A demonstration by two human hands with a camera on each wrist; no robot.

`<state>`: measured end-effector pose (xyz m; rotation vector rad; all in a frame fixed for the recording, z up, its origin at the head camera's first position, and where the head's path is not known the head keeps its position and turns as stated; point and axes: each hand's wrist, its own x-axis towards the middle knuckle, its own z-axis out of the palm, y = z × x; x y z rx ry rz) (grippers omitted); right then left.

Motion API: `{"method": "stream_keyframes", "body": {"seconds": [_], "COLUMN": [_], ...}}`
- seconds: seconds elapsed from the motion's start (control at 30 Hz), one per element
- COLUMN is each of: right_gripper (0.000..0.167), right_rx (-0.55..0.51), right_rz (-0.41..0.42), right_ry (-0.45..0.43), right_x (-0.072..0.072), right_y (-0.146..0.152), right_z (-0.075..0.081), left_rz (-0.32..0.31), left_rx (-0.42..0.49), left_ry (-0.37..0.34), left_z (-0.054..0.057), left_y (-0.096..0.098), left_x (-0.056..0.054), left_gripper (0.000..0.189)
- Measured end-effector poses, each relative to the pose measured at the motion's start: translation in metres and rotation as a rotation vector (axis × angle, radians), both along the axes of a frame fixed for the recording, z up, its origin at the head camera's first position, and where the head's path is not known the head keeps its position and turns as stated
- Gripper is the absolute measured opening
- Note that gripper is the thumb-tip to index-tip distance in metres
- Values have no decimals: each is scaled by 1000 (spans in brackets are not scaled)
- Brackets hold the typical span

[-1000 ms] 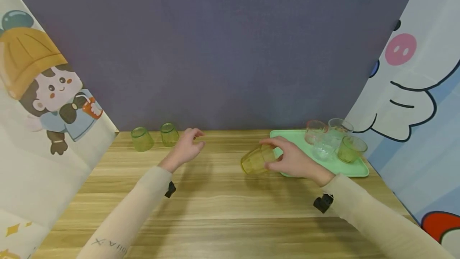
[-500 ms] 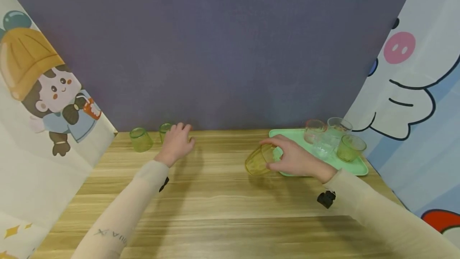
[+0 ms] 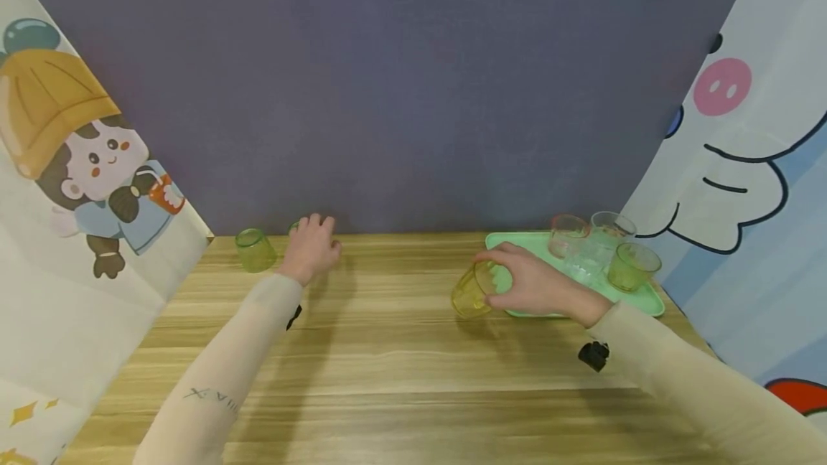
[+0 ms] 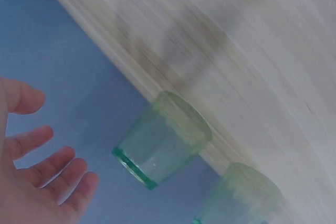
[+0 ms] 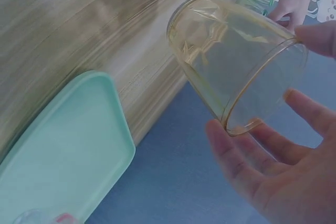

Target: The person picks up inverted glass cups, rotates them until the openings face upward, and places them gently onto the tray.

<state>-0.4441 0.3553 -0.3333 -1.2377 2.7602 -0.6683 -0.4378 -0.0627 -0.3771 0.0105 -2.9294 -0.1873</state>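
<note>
My right hand (image 3: pixel 526 282) holds a clear yellow drinking glass (image 3: pixel 470 294) by its rim, thumb on one side and fingers on the other. In the right wrist view the yellow glass (image 5: pixel 226 51) is tilted, its mouth towards the palm. My left hand (image 4: pixel 42 171) has its fingers apart and holds nothing. Beside its fingertips an upside-down green glass (image 4: pixel 163 140) stands on the table; in the head view the hand mostly covers it. Another upside-down green glass (image 3: pixel 256 251) stands further left.
A mint-green tray (image 3: pixel 594 300) lies at the back right of the wooden table (image 3: pixel 400 379). On it stand a pink-tinted glass (image 3: pixel 568 235), clear glassware (image 3: pixel 597 250) and a yellow-green glass (image 3: pixel 633 268). A grey-blue wall (image 3: pixel 413 92) rises behind the table.
My left hand has moved left and now overlaps the nearer green glass. My right hand has shifted slightly right with the yellow glass, which has become more upright.
</note>
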Motion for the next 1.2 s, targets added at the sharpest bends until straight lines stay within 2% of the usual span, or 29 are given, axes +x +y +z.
{"method": "stream_keyframes", "body": {"seconds": [0.23,0.43,0.7,0.87,1.2], "right_gripper": [63,61,61,61,63], "right_rx": [25,40,59,78,104], "right_rz": [-21,-26,-41,-52,-67], "right_ry": [32,41,38,41,20], "right_x": [-1,-3,-8,-10,-13], "right_y": [3,6,10,13,19], "right_z": [0,1,0,3,5], "left_rz": [68,110,158,174,190], "left_rx": [-50,-14,10,8,87], "left_ry": [-11,-25,-46,-60,-109], "left_z": [-5,-10,-16,-19,-23], "left_y": [-16,-25,-26,-27,-35], "left_x": [-10,-14,-19,-20,-20], "left_gripper": [47,50,54,53,57]}}
